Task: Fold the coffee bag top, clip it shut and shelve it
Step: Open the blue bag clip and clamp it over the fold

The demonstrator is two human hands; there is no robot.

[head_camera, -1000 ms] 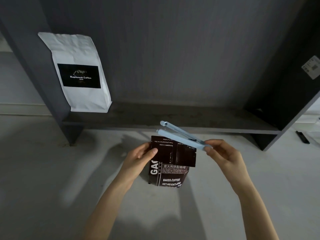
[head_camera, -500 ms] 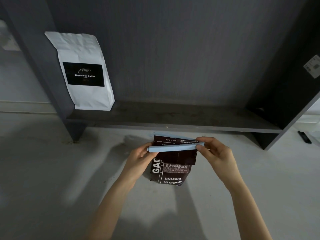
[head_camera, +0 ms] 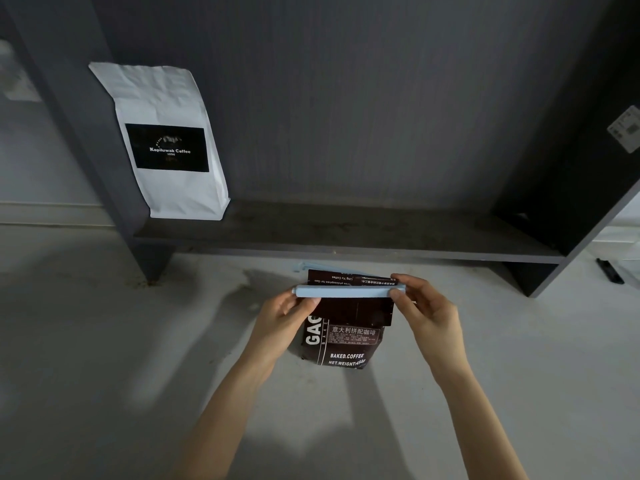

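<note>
Dark brown coffee bag (head_camera: 341, 344) standing upright on the pale floor (head_camera: 104, 341), just in front of the shelf's front edge, roughly mid-length. Top folded over toward the camera, flap hanging down the front, print on it upside down. Light blue clip (head_camera: 348, 291) lying level across the fold, front bar spanning the whole width of the bag; a second blue bar peeking out behind the top at the left, so can't tell if fully snapped shut.

Left hand (head_camera: 284, 318) pinching the left end of the clip, thumb on the front, fingers tucked behind the bag. Right hand (head_camera: 427, 315) closed on the right end, thumb pressed against the clip's tip, fingers curled over the top.

Dark grey shelf (head_camera: 346, 233) low to the floor. White coffee bag (head_camera: 166, 140) with a black label parked at the left end of the shelf board, leaning against the left side panel. Small black object (head_camera: 609, 270) on the floor past the shelf's right side, too small to make out.
</note>
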